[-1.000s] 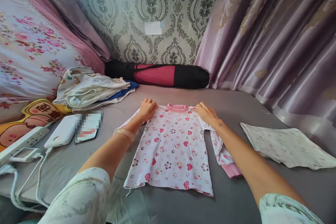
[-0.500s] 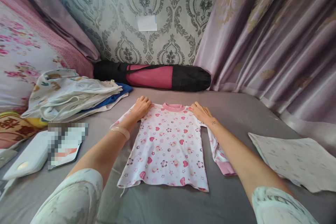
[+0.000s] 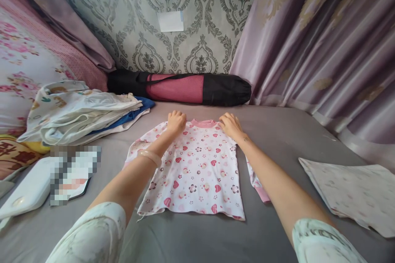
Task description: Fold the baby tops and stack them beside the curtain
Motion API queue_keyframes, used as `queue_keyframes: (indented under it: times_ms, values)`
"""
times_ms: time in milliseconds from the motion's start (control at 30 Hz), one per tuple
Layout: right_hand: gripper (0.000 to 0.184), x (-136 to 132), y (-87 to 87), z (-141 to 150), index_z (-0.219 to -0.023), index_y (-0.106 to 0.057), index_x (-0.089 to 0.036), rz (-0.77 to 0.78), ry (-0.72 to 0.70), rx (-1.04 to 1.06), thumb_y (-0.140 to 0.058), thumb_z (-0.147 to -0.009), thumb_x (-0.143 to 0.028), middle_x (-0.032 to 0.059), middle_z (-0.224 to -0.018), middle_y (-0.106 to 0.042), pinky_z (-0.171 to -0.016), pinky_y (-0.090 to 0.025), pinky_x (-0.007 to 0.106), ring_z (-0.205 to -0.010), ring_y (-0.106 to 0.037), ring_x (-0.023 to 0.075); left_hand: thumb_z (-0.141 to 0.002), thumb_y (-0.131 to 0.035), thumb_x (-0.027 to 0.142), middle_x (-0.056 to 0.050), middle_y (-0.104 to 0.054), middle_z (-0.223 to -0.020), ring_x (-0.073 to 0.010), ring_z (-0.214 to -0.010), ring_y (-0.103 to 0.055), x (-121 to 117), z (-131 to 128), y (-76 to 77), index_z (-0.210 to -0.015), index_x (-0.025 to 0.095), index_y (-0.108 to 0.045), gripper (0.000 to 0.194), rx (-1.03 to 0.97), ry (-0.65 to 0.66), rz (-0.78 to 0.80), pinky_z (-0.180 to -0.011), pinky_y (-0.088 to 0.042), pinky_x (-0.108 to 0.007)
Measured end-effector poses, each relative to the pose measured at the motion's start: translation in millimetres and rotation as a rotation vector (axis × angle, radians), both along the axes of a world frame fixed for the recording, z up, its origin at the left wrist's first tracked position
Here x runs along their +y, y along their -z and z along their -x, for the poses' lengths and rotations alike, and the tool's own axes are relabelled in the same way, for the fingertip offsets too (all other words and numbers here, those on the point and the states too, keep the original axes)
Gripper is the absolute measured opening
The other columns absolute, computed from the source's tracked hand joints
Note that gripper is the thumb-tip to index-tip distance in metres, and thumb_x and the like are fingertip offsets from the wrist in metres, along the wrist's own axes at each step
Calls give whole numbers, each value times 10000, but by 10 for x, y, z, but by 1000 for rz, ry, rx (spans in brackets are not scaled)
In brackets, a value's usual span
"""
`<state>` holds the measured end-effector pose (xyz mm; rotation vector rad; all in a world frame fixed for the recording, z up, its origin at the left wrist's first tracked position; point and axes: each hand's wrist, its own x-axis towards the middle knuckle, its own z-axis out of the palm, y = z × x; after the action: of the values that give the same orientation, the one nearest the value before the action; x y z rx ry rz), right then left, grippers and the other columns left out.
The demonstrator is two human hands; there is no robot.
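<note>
A small long-sleeved shirt [image 3: 197, 168], white with pink hearts and flowers and a pink collar, lies spread flat on the grey sheet. At its left shoulder, just beside the collar, my left hand [image 3: 177, 122] has its fingers curled down onto the cloth; a pale bangle circles that wrist. My right hand [image 3: 231, 125] grips the other shoulder, thumb and fingers bent together at the fabric. The fingertips of both hands are partly hidden. One sleeve stretches out under my left forearm, and the other hangs down beside my right forearm.
A pile of clothes [image 3: 77, 111] sits at the left, with a white device [image 3: 29, 185] and a blurred phone [image 3: 75, 181] nearer me. Folded pale cloth [image 3: 354, 193] lies at the right. Along the wall rests a black and pink rolled bag [image 3: 175, 88]; curtains [image 3: 296, 41] hang at the right.
Both hands have moved inward along the shoulders, closer to the collar. More of the left sleeve now shows, spread out to the side. The shirt stays in nearly the same place.
</note>
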<state>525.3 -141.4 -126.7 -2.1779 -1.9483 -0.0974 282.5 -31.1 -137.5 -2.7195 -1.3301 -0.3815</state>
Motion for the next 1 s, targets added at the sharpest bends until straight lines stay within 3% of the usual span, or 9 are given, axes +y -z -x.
queue_keyframes:
  times_ms: [133,333,400,500,633,700,800,900,1000]
  values:
    - [235,94,94,211,-1009,-660,-216,-27,-57,84,-431,-973,-250,80,-1091,-588,-886,-381,312,-1058,-512,218,-942,-414,248,-118,-650,-1078,-248,-1002,-563,-111,-223,156,-1043,164,-665,284,-36,317,65,-909,-423,-377]
    - [310,107,372,332,-1184,-625,-232,-88,-6,99,-389,-984,-250,103,-1175,-557,-920,-401,350,-1071,-518,241,-987,-306,296,-115,-537,-1364,-247,-1221,-495,-84,-261,502,-1301,176,-539,409,-158,242,61,-1056,-382,-407]
    - [308,117,367,327,-1208,-613,-233,-77,-13,150,-426,-964,-224,106,-1211,-558,-935,-409,364,-1097,-522,246,-992,-287,312,-117,-513,-1399,-259,-1263,-467,-65,-249,536,-1327,166,-517,432,-137,231,67,-1075,-368,-423]
    - [344,55,208,179,-1238,-588,-218,-64,-91,388,-515,-904,-175,85,-1222,-600,-939,-439,318,-1084,-567,196,-996,-263,328,-113,-491,-1426,-264,-1296,-447,-51,-234,528,-1351,174,-489,448,-114,232,100,-1082,-361,-443]
    - [194,-488,-71,-320,-1021,-664,-166,-162,92,628,-545,-868,-167,61,-959,-707,-812,-504,269,-876,-656,157,-988,-298,323,-180,-415,-1466,-277,-1330,-414,-102,-232,454,-1372,131,-433,450,-94,175,134,-1076,-350,-444]
    - [113,-947,-133,-574,-851,-660,-158,-20,228,709,-550,-862,-180,36,-747,-693,-637,-511,235,-648,-644,131,-961,-374,287,-222,-388,-1460,-310,-1326,-403,-173,-277,396,-1367,101,-421,449,-94,113,106,-1062,-346,-455]
    - [178,-1608,-109,-778,-696,-611,-155,211,401,747,-608,-847,-248,13,-603,-633,-477,-440,185,-496,-572,98,-928,-417,222,-201,-469,-1359,-321,-1240,-457,-330,-469,301,-1307,132,-481,396,-153,84,41,-1009,-376,-463]
    - [252,-2003,-27,-743,-665,-596,-164,340,434,648,-648,-822,-354,-20,-520,-572,-430,-360,176,-449,-509,85,-931,-393,210,-147,-582,-1179,-284,-1104,-529,-508,-812,253,-1161,163,-585,303,-202,247,58,-955,-417,-437]
    - [294,-2133,40,-601,-654,-597,-176,374,380,494,-690,-758,-435,-43,-509,-541,-426,-284,190,-466,-467,82,-908,-403,172,-112,-633,-1080,-246,-1043,-565,-672,-1180,288,-1061,170,-629,273,-246,471,117,-969,-423,-412]
